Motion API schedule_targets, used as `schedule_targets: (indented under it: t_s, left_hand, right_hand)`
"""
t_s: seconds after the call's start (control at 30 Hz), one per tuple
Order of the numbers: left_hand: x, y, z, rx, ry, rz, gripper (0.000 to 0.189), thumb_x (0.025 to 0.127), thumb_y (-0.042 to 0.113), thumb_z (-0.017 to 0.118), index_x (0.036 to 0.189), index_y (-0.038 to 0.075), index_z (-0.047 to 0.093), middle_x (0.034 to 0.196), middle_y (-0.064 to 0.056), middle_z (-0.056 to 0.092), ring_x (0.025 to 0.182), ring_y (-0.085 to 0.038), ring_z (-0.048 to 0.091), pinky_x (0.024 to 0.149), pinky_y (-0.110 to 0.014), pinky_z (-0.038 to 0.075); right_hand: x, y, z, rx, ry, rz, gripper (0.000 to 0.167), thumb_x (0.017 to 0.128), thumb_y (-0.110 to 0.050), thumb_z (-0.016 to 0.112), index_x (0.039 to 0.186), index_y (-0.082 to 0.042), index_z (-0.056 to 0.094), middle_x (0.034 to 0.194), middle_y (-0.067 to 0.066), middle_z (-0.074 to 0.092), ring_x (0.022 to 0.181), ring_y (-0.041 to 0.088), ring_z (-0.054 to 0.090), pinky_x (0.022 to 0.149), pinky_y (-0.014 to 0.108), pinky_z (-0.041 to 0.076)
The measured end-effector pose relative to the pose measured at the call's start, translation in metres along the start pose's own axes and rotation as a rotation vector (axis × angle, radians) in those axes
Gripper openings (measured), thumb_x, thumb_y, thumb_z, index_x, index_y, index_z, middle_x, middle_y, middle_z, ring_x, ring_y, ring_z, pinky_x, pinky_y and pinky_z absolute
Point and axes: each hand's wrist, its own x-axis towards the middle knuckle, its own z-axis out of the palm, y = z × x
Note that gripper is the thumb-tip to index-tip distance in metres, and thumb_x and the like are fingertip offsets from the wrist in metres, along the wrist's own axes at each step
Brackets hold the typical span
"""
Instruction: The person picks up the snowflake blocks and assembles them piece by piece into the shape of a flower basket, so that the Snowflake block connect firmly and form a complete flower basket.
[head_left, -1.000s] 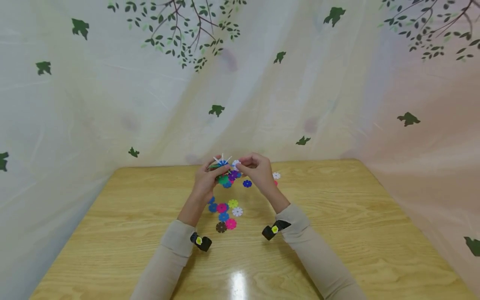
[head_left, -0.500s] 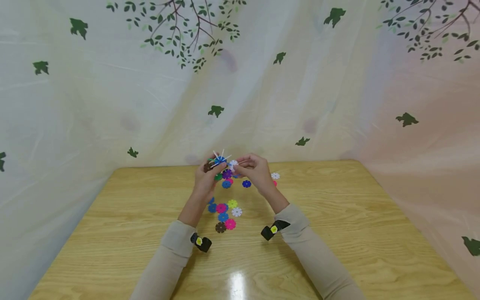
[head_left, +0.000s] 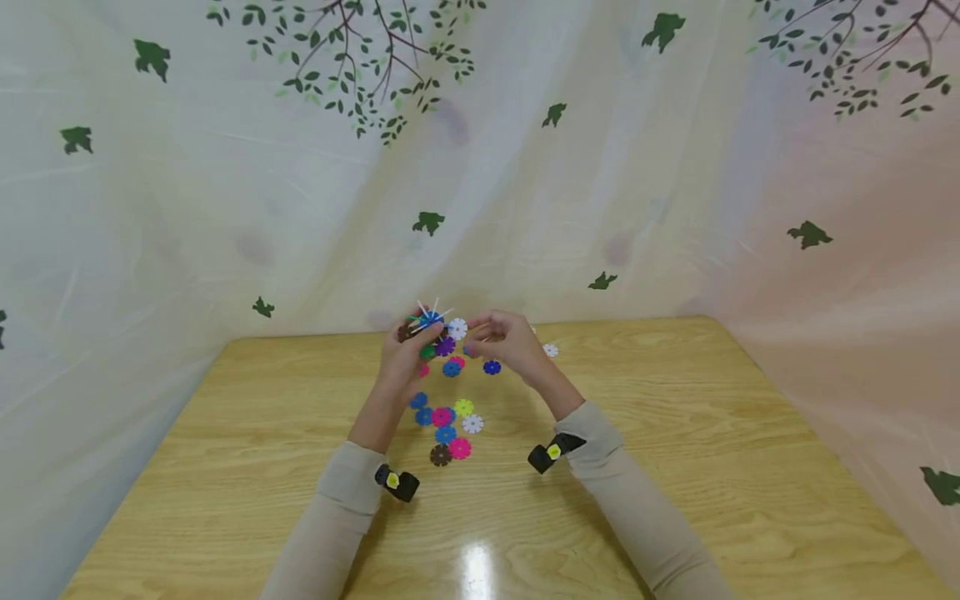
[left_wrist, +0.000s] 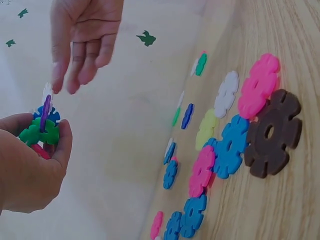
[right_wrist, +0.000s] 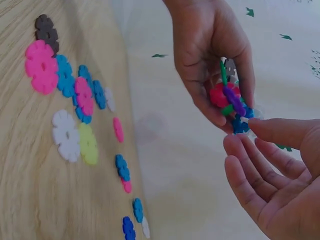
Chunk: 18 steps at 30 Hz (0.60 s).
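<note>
My left hand [head_left: 399, 360] grips a cluster of interlocking snowflake discs [head_left: 431, 320] above the far part of the table. A white disc [head_left: 457, 329] stands out on the cluster's right side, above a purple disc [head_left: 445, 347]. Green [left_wrist: 42, 132] and red [right_wrist: 218, 95] discs also show between the fingers and thumb; the palm hides part of the cluster. My right hand [head_left: 516, 343] is just right of the white disc, its fingers extended and loosely spread. In the right wrist view, the right thumb [right_wrist: 280, 132] overlaps the cluster's edge.
Loose discs lie on the wooden table [head_left: 637, 467] below the hands, among them brown [head_left: 440, 455], pink [head_left: 460, 448] and yellow [head_left: 463, 407] ones. A dark blue disc [head_left: 491, 367] and a white one [head_left: 551, 350] lie farther right. A patterned curtain [head_left: 337, 208] hangs behind the table.
The right hand has let go of the white disc, and its fingers have spread. The white disc stays on the cluster, which has shifted slightly left with the left hand.
</note>
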Motion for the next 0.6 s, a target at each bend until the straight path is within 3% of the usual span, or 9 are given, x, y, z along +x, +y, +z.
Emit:
schedule_targets:
  t_s: [0.2, 0.4, 0.6]
  left_hand:
    - [0.000, 0.005, -0.003, 0.014, 0.022, 0.011, 0.056, 0.096, 0.000, 0.064, 0.149, 0.003, 0.044, 0.135, -0.010, 0.054, 0.092, -0.003, 0.064, 0.071, -0.014, 0.055]
    - [0.000, 0.006, -0.004, 0.013, 0.009, -0.002, 0.057, 0.096, 0.001, 0.066, 0.149, 0.002, 0.044, 0.136, -0.013, 0.055, 0.091, -0.004, 0.067, 0.074, -0.016, 0.057]
    - [0.000, 0.005, -0.005, 0.015, 0.001, -0.024, 0.055, 0.096, 0.001, 0.065, 0.148, 0.002, 0.046, 0.133, -0.013, 0.057, 0.088, -0.005, 0.069, 0.077, -0.017, 0.058]
  right_hand:
    - [-0.001, 0.011, -0.001, -0.177, -0.231, 0.063, 0.025, 0.093, -0.005, 0.072, 0.116, 0.002, 0.068, 0.102, 0.019, 0.074, 0.083, 0.012, 0.070, 0.079, 0.039, 0.060]
    - [-0.003, 0.020, 0.004, -0.411, -0.554, 0.065, 0.026, 0.091, -0.001, 0.074, 0.116, 0.003, 0.069, 0.096, 0.013, 0.073, 0.081, 0.011, 0.066, 0.072, 0.023, 0.056]
    - [-0.006, 0.031, 0.011, -0.566, -0.705, 0.068, 0.028, 0.087, -0.001, 0.078, 0.114, -0.008, 0.074, 0.092, 0.008, 0.071, 0.077, 0.007, 0.060, 0.069, 0.020, 0.051]
